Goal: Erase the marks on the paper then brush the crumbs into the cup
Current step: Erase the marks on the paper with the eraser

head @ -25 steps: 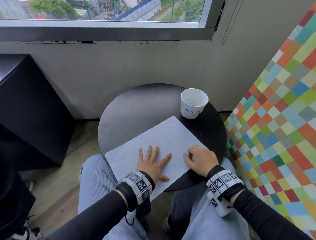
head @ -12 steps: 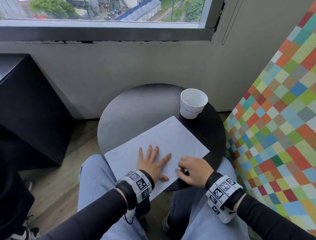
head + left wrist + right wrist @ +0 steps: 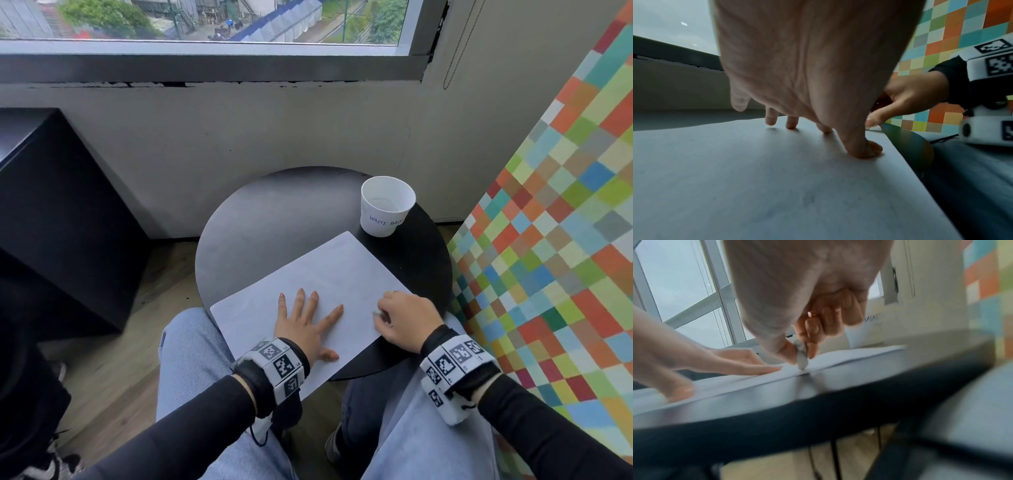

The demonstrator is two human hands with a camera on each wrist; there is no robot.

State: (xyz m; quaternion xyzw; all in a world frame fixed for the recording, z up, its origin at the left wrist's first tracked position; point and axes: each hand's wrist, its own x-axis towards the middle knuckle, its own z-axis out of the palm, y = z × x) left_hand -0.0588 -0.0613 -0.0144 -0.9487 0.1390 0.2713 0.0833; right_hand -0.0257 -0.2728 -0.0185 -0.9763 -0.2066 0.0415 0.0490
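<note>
Keep the left hand (image 3: 310, 323) flat, fingers spread, on the paper (image 3: 329, 274) at lower centre, while the right hand (image 3: 406, 320), its grip pinching the eraser (image 3: 801, 356), rubs short light strokes near the paper's right edge on the tabletop (image 3: 260, 219).

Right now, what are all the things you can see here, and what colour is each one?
paper: one, white, flat on the table, near edge overhanging.
cup: one, white, blue writing, upright, far right of the table.
eraser: one, grey-white, tip on the paper's right edge.
table: one, black, round.
cabinet: one, black, left.
checkered panel: one, many colours, right.
window: one, above.
left hand: flat, fingers spread, pressing the paper.
right hand: pinching the eraser.
</note>
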